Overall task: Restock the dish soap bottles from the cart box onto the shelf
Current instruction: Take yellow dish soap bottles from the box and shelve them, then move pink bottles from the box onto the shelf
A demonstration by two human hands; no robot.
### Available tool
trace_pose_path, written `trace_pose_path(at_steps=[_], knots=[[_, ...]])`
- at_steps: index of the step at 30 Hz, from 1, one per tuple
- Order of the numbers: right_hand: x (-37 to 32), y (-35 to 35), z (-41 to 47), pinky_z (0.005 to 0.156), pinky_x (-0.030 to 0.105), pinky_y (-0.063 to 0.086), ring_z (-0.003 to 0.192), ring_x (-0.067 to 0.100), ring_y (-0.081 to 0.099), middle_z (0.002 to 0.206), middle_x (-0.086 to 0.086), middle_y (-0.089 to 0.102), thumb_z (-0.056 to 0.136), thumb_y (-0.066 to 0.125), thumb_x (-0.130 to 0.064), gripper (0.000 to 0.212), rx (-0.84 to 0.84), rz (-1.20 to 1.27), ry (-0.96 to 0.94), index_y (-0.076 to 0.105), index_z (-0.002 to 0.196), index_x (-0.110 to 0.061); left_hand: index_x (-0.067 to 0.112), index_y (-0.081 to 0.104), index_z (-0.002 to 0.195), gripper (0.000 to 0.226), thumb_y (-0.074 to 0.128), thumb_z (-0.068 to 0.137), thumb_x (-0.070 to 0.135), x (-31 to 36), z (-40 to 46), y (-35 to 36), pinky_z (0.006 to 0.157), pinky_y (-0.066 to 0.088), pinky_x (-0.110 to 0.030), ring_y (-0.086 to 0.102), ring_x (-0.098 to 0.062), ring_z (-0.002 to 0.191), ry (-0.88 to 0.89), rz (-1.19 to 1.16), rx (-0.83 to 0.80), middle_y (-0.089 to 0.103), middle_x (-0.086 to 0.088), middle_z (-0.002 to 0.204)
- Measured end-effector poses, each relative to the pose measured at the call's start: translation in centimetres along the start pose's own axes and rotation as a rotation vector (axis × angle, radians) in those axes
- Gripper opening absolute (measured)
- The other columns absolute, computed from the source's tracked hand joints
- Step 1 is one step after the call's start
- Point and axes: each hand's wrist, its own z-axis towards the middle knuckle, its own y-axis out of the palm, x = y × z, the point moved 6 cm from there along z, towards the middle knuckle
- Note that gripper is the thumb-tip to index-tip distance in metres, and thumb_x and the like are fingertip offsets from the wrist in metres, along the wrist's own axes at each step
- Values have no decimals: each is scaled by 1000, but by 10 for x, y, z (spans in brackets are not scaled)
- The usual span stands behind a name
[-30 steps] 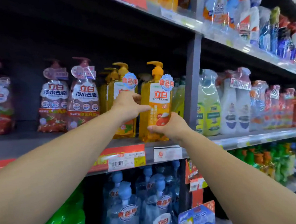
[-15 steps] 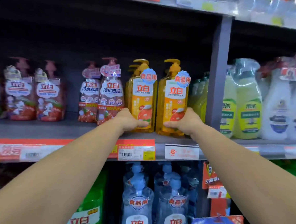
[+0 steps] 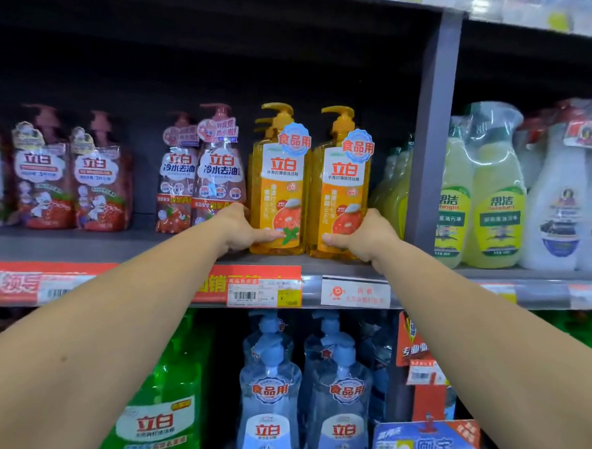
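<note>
Orange dish soap fills two pump bottles that stand upright, side by side and touching or nearly so, at the front edge of the grey shelf (image 3: 331, 262). The left hand (image 3: 240, 229) grips the lower part of the left orange bottle (image 3: 279, 191): its thumb lies across the front of the label near the base, while the fingers curl round the bottle's left side, out of view behind it. The right hand (image 3: 364, 236) grips the right orange bottle (image 3: 342, 194) in the mirrored way, thumb across the lower front, fingers wrapped round the right side. Both bottles sit between the two hands, each hand on the outer flank of its bottle. Both bases appear to rest on the shelf board, though the right hand hides part of the right bottle's base.

More orange pump heads show behind the left bottle. Just left of the left hand stand pink pump bottles (image 3: 216, 173) with strawberry labels, and further left a second pair of pink bottles (image 3: 69, 188). Right of the right bottle, yellow-green bottles (image 3: 394, 188) sit deeper on the shelf, beside a grey upright post (image 3: 431, 141). Past the post stand green-labelled spray bottles (image 3: 495, 193) and white ones (image 3: 558, 210). A red price strip (image 3: 253, 285) runs along the shelf edge below the hands. On the shelf beneath are clear blue pump bottles (image 3: 338, 404) and a green bottle (image 3: 161, 420).
</note>
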Motion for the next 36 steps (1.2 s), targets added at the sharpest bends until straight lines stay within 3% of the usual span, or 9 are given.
trace_pose_path(at_steps=[6,13,15,17,19,23,28,36], knots=[[-4,6,3,99,42,47,125,30,50,139,10,49,77,79,-39,86,-14,-39,1,29,141,-11,9,34,148,88,76,79,43,-4,5,1,109,41,-44,47,-29,131,44,-15,-21,46,-10,147],[-4,8,1,100,45,48,126,31,51,140,9,49,75,81,-38,97,22,9,-1,22,147,-13,12,42,144,72,67,87,48,-4,0,3,110,40,-44,49,-27,130,74,92,-48,50,-7,145],[-13,-1,-10,100,47,48,127,29,50,141,7,49,74,82,-38,100,170,40,-79,20,150,-16,11,41,146,74,68,87,47,0,-7,-6,110,40,-40,48,-27,130,119,97,35,48,-8,146],[-35,-9,-31,102,46,47,127,26,50,138,5,50,79,77,-38,87,387,16,-249,28,148,-19,10,41,146,71,67,89,44,6,-21,-27,108,39,-37,48,-27,131,190,95,178,48,-9,146],[-68,5,-55,107,42,41,130,24,45,140,4,49,86,69,-38,73,446,-72,-416,34,146,-17,13,44,143,67,64,89,47,5,-39,-52,108,40,-38,49,-28,130,242,186,289,50,-9,144],[-143,87,-96,108,38,32,130,29,41,136,11,52,90,62,-34,59,287,-221,-669,43,140,-9,18,54,133,64,63,84,58,-41,-71,-109,100,46,-45,55,-34,121,224,417,415,60,-10,132],[-250,233,-171,115,36,19,141,30,28,145,9,45,93,56,-36,57,44,-225,-852,42,142,-11,14,63,115,58,60,83,62,-157,-149,-232,93,48,-42,58,-36,113,41,627,552,64,-16,119],[-461,489,-403,98,39,40,125,32,45,130,10,56,89,58,-39,43,-409,-66,-1066,56,124,-14,15,56,127,69,56,82,67,-387,-370,-471,99,45,-42,54,-33,122,-517,860,649,58,-13,131]])
